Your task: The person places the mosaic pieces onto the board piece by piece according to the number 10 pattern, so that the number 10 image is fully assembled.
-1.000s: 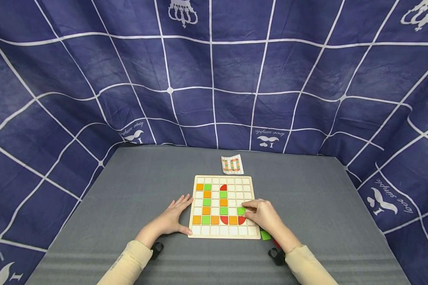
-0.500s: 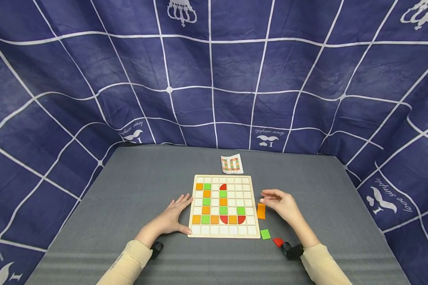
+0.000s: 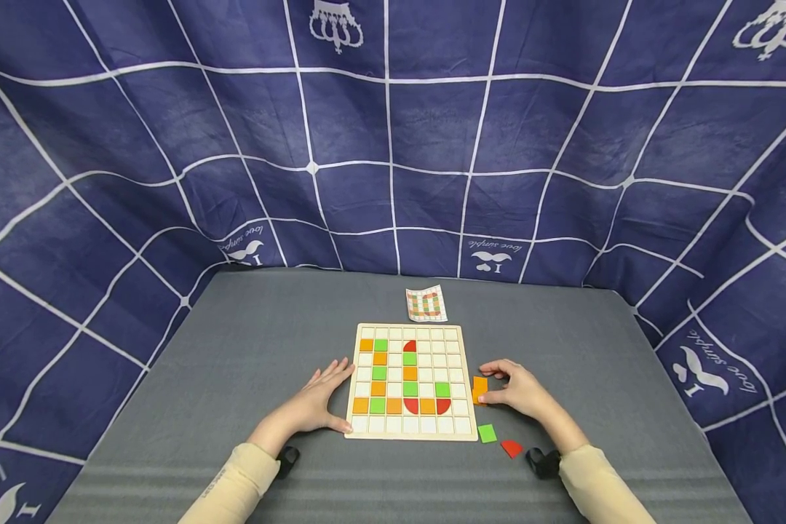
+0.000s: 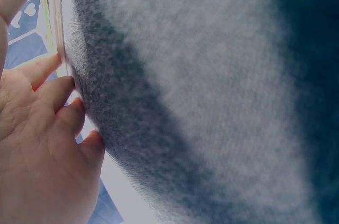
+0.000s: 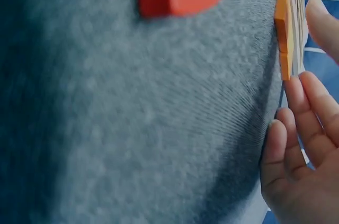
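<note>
A pale wooden grid board (image 3: pixel 410 432) holds square tiles in orange and green and quarter-round red ones. My left hand (image 3: pixel 311 404) is spread along its left side, the thumb at the near corner and the fingertips at the edge; the left wrist view shows those fingers (image 4: pixel 55 94) at the rim. Off the right edge lie two orange square tiles (image 3: pixel 481 382), one touching the other. My right hand (image 3: pixel 520 389) arches beside them. In the right wrist view a fingertip is right at the end of the orange tiles (image 5: pixel 282 17), with the thumb (image 5: pixel 323 20) held apart above them.
A green square tile (image 3: pixel 487 434) and a red quarter-round tile (image 3: pixel 511 448) lie on the grey tabletop (image 3: pixel 268 313) near the board's right corner. Behind the board is a small printed pattern card (image 3: pixel 426 303). A blue curtain (image 3: pixel 432 131) surrounds the table.
My right hand has left the green tile in the board's right part and moved right to the orange tiles, then lowered its thumb toward them. The left hand stays put.
</note>
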Tool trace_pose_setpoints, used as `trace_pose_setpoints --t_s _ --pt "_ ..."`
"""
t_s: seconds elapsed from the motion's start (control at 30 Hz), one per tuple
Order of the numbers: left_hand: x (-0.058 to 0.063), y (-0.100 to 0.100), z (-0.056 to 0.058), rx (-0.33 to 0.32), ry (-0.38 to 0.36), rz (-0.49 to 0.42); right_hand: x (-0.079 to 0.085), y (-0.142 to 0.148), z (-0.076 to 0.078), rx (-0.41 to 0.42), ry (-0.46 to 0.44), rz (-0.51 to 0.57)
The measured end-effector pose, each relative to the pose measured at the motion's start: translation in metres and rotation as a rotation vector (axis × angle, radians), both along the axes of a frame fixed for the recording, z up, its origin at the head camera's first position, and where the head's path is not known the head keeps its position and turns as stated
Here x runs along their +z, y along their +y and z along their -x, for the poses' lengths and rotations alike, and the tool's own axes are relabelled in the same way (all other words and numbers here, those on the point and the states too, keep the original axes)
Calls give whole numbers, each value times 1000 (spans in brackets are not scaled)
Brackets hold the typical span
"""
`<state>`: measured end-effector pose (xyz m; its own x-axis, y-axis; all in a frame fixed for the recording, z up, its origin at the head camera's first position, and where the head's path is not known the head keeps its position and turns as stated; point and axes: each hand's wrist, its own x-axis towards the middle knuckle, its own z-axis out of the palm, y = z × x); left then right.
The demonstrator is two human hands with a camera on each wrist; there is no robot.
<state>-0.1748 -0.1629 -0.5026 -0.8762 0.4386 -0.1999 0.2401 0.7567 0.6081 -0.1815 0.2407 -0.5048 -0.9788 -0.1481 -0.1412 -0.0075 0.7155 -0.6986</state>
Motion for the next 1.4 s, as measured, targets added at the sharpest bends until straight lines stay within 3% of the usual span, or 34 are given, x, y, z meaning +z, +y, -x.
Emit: trace_pose_setpoints --t_s 0.33,0.53,0.77,1.1,1.4 --pt "1 0 -1 9 4 9 -3 -7 3 5 30 -73" --pt "2 0 -2 12 3 8 0 -9 2 -6 -15 -60" --pt "3 0 -3 12 8 5 -3 -5 -1 -6 37 -21" --pt "0 0 -1 11 7 6 -3 6 0 -89 -40 177" --pt "-1 0 0 0 14 16 6 10 9 -140 -114 505"
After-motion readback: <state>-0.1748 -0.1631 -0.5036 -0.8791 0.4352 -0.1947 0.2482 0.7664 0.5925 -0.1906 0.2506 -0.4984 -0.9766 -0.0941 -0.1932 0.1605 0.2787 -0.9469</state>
